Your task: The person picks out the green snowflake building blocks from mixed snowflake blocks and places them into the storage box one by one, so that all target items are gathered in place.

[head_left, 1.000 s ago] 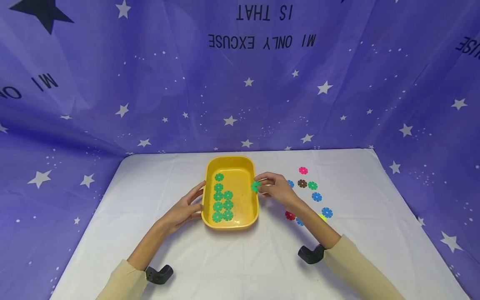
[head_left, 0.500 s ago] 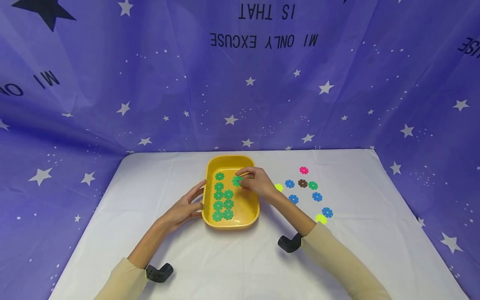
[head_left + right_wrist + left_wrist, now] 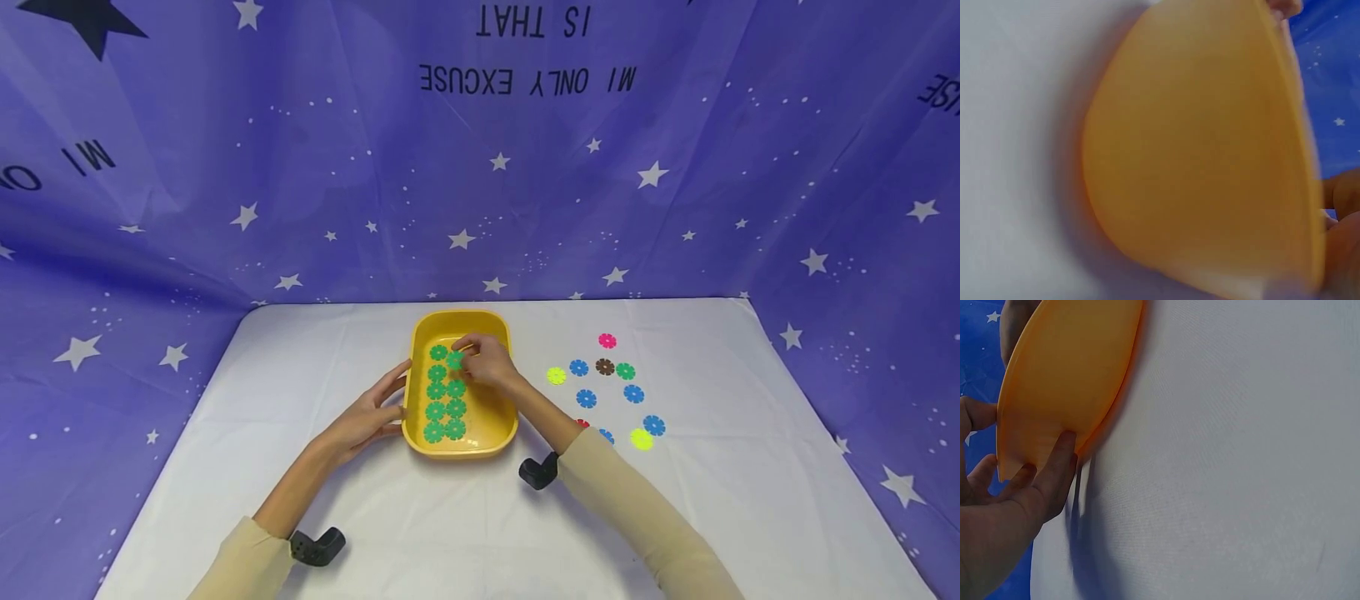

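A yellow tray (image 3: 491,417) lies on the white cloth, with green snowflake discs (image 3: 436,390) in two columns along its left side. My right hand (image 3: 487,360) reaches over the tray and pinches a green snowflake disc (image 3: 454,359) at the top of the second column. My left hand (image 3: 365,421) rests its fingers against the tray's left outer wall. In the left wrist view, its fingertips touch the outside of the yellow tray (image 3: 1072,369). The right wrist view shows mostly the outer wall of the tray (image 3: 1197,144); the pinched disc is hidden there.
Right of the tray lie loose snowflake discs: pink (image 3: 607,341), brown (image 3: 604,367), green (image 3: 626,371), yellow (image 3: 556,376) and several blue ones (image 3: 633,394). A red disc is partly hidden by my right forearm. A purple starry curtain (image 3: 375,208) surrounds the table.
My right hand has carried the green snowflake disc leftward from the tray's right rim to the top of the second column. The left hand has stayed at the tray's left wall.
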`<move>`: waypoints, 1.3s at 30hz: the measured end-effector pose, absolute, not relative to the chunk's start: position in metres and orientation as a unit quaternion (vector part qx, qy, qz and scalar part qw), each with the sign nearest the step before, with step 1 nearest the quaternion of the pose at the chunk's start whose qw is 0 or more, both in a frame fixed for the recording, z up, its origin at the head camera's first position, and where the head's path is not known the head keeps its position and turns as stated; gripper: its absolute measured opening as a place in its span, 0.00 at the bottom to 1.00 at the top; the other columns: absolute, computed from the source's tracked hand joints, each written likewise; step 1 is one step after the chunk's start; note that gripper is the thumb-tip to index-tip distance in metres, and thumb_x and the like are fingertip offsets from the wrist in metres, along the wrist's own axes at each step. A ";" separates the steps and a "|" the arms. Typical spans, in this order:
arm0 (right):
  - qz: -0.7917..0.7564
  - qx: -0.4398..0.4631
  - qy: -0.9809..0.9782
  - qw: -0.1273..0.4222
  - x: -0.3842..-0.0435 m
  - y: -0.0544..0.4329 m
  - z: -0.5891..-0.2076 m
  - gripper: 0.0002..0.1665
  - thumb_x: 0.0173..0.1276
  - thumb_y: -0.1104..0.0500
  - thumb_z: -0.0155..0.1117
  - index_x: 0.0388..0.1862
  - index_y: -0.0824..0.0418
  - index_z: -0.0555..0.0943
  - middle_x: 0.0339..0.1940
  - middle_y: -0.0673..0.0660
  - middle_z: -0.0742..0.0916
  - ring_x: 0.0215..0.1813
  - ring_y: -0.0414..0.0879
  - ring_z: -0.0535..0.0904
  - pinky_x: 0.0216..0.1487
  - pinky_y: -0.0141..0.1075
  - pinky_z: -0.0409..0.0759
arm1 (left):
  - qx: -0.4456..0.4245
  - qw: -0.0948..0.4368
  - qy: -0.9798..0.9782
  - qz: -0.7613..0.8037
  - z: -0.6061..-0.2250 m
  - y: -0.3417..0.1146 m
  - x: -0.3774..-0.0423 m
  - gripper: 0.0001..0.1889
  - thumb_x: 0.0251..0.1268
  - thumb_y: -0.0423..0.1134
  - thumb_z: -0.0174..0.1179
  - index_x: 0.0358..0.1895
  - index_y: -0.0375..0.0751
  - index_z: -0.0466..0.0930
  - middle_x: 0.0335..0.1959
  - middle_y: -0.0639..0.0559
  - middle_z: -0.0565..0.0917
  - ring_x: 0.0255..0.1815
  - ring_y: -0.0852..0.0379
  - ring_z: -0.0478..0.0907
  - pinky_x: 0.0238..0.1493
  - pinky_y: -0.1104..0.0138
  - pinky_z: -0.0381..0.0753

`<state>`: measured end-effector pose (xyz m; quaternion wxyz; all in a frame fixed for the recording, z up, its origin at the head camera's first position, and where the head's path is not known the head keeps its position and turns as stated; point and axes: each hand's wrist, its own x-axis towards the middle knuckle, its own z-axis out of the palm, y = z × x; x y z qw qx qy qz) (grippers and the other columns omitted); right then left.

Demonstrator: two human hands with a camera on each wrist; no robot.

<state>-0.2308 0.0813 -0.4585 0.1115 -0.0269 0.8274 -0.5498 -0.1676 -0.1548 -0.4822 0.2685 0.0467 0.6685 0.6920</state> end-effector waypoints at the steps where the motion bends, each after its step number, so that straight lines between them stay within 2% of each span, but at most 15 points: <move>1: -0.545 -0.020 0.830 0.113 -0.232 0.079 -0.462 0.19 0.60 0.74 0.56 0.49 0.66 0.84 0.31 0.56 0.82 0.28 0.46 0.76 0.27 0.29 0.75 | 0.047 0.269 0.668 0.692 -0.482 -0.155 -0.168 0.47 0.59 0.26 0.54 0.82 0.58 0.46 0.81 0.43 0.46 0.69 0.35 0.66 0.60 0.51 0.78; 6: -0.497 0.010 0.860 0.112 -0.233 0.073 -0.471 0.17 0.64 0.71 0.55 0.48 0.62 0.85 0.30 0.52 0.80 0.27 0.42 0.71 0.27 0.30 0.71 | 0.048 0.270 0.666 0.693 -0.482 -0.155 -0.168 0.47 0.59 0.26 0.54 0.82 0.57 0.46 0.81 0.44 0.45 0.70 0.34 0.65 0.60 0.51 0.78; 12: -0.481 0.022 0.869 0.114 -0.232 0.070 -0.475 0.19 0.64 0.73 0.53 0.48 0.63 0.85 0.28 0.52 0.81 0.23 0.41 0.68 0.23 0.30 0.68 | 0.045 0.270 0.671 0.689 -0.482 -0.155 -0.168 0.47 0.60 0.26 0.54 0.81 0.59 0.47 0.81 0.44 0.45 0.70 0.35 0.65 0.60 0.52 0.78; 18: -0.466 0.020 0.878 0.109 -0.233 0.069 -0.475 0.19 0.63 0.73 0.54 0.48 0.64 0.85 0.29 0.53 0.81 0.25 0.42 0.71 0.23 0.29 0.68 | 0.044 0.269 0.670 0.690 -0.482 -0.156 -0.167 0.47 0.60 0.26 0.53 0.82 0.58 0.46 0.81 0.44 0.45 0.70 0.35 0.65 0.60 0.51 0.78; 22: -0.452 0.007 0.886 0.104 -0.232 0.068 -0.476 0.19 0.62 0.72 0.56 0.49 0.64 0.85 0.34 0.54 0.83 0.34 0.45 0.75 0.29 0.30 0.74 | 0.043 0.269 0.670 0.691 -0.481 -0.155 -0.167 0.47 0.60 0.26 0.53 0.82 0.58 0.46 0.81 0.44 0.45 0.70 0.35 0.65 0.60 0.51 0.78; 26: -0.431 -0.001 0.897 0.099 -0.229 0.068 -0.474 0.19 0.61 0.72 0.58 0.50 0.63 0.86 0.41 0.55 0.84 0.43 0.49 0.78 0.41 0.36 0.80 | 0.040 0.269 0.670 0.690 -0.480 -0.155 -0.166 0.47 0.59 0.26 0.54 0.82 0.58 0.47 0.81 0.44 0.45 0.70 0.35 0.65 0.60 0.52 0.78; 32: -0.434 -0.013 0.896 0.097 -0.229 0.069 -0.472 0.21 0.61 0.73 0.58 0.52 0.63 0.85 0.50 0.57 0.87 0.56 0.53 0.79 0.57 0.43 0.80 | 0.044 0.268 0.667 0.694 -0.480 -0.155 -0.166 0.47 0.59 0.26 0.53 0.82 0.58 0.46 0.81 0.44 0.45 0.70 0.35 0.65 0.60 0.52 0.78; 35: -0.450 -0.023 0.888 0.092 -0.227 0.071 -0.468 0.21 0.62 0.72 0.58 0.53 0.63 0.84 0.53 0.58 0.86 0.58 0.53 0.79 0.58 0.43 0.79 | 0.044 0.268 0.666 0.694 -0.480 -0.155 -0.166 0.47 0.59 0.26 0.53 0.82 0.58 0.46 0.81 0.44 0.45 0.70 0.35 0.65 0.60 0.52 0.78; 39: -0.515 -0.041 0.849 0.108 -0.223 0.076 -0.456 0.19 0.68 0.69 0.58 0.56 0.65 0.83 0.56 0.62 0.83 0.52 0.53 0.80 0.54 0.42 0.82 | 0.046 0.270 0.665 0.694 -0.481 -0.155 -0.167 0.47 0.60 0.26 0.53 0.82 0.58 0.46 0.81 0.44 0.45 0.69 0.35 0.65 0.60 0.52 0.78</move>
